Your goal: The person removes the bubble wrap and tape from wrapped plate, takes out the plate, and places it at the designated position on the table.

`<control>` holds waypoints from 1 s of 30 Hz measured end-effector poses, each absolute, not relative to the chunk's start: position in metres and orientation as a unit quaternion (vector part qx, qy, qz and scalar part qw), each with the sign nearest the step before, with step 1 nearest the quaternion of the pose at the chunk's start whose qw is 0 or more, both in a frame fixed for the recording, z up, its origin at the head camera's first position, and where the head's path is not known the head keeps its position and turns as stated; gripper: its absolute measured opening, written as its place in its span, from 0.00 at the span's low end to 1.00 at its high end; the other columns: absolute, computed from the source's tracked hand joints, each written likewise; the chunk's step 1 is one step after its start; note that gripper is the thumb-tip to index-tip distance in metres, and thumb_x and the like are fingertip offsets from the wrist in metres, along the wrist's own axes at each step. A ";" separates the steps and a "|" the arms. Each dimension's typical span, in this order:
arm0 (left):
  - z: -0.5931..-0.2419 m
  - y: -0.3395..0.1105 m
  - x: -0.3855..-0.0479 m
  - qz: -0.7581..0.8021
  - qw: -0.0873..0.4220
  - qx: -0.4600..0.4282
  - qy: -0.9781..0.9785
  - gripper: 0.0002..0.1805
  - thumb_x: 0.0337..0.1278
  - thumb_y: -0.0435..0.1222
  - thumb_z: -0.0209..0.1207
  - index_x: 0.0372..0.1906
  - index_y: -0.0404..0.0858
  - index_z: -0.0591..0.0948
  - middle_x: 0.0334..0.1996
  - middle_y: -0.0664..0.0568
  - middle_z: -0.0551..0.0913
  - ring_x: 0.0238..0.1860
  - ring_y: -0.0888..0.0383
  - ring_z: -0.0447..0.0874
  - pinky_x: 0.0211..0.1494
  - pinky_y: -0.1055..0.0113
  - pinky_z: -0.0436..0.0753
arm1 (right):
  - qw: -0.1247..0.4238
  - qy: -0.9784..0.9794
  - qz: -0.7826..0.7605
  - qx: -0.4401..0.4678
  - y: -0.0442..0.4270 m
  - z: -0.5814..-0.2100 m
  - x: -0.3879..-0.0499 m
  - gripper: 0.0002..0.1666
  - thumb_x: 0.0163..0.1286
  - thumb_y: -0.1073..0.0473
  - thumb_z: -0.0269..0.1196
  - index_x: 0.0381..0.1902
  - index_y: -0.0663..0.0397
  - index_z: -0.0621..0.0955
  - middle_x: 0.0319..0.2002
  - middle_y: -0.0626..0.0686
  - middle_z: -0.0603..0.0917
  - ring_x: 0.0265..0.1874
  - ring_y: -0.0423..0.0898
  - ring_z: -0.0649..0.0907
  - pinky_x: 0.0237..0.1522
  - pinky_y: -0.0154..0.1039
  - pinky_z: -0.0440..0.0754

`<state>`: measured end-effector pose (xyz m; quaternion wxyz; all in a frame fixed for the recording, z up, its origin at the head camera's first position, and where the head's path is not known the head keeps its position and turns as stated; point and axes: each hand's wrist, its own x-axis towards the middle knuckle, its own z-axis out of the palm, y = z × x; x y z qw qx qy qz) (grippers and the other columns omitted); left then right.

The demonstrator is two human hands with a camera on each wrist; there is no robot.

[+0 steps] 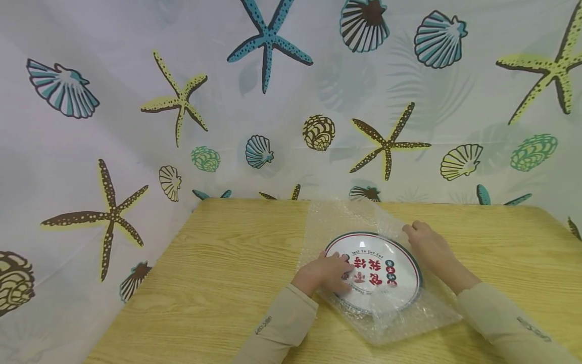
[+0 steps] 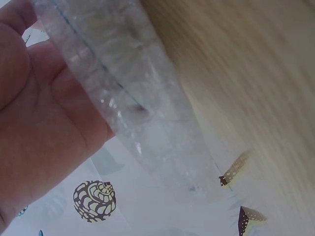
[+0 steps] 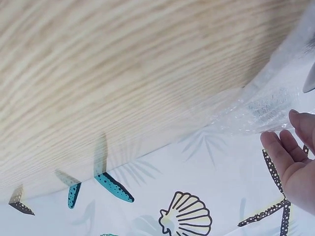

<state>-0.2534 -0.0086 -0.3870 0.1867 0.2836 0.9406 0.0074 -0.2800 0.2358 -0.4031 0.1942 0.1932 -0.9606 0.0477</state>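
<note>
Step in hand, judged: working the wrap [image 1: 432, 309] around the plate [image 1: 406, 263]. Left hand [image 1: 328, 273], fingers loosely extended, rests on the plate, which lies between both hands. Right hand [image 1: 429, 247] pinches wrap edge. Next move likely calls for steadying plate, guiding wrap.

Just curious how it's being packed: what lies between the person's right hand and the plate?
A strip of clear bubble wrap lies between the right hand and the plate; the head view shows it.
</note>
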 end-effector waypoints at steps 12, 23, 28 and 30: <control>-0.386 -0.009 -0.252 0.019 0.187 0.278 0.942 0.29 0.53 0.47 0.56 0.62 0.52 0.67 0.65 0.57 0.58 0.67 0.58 0.47 0.66 0.59 0.46 | 0.206 -0.956 0.061 0.201 0.240 -0.406 -0.284 0.14 0.51 0.77 0.62 0.38 0.71 0.75 0.26 0.60 0.72 0.24 0.52 0.74 0.22 0.44 0.77; -0.387 -0.008 -0.254 0.016 0.186 0.281 0.941 0.29 0.54 0.47 0.56 0.63 0.51 0.66 0.66 0.56 0.57 0.67 0.58 0.47 0.66 0.59 0.45 | 0.203 -0.955 0.063 0.206 0.242 -0.408 -0.286 0.12 0.53 0.76 0.60 0.38 0.72 0.75 0.26 0.60 0.71 0.24 0.52 0.73 0.21 0.45 0.77; -0.389 -0.008 -0.254 0.015 0.186 0.281 0.941 0.29 0.54 0.47 0.55 0.63 0.52 0.67 0.66 0.57 0.57 0.67 0.58 0.46 0.67 0.59 0.45 | 0.193 -0.958 0.064 0.200 0.243 -0.409 -0.288 0.13 0.53 0.76 0.59 0.39 0.72 0.74 0.26 0.61 0.71 0.24 0.52 0.74 0.21 0.45 0.77; -0.389 -0.008 -0.254 0.013 0.185 0.281 0.942 0.29 0.54 0.47 0.55 0.63 0.52 0.66 0.66 0.57 0.57 0.67 0.58 0.46 0.67 0.59 0.45 | 0.193 -0.958 0.067 0.200 0.244 -0.409 -0.288 0.13 0.53 0.77 0.59 0.39 0.72 0.74 0.26 0.61 0.71 0.23 0.52 0.74 0.21 0.45 0.77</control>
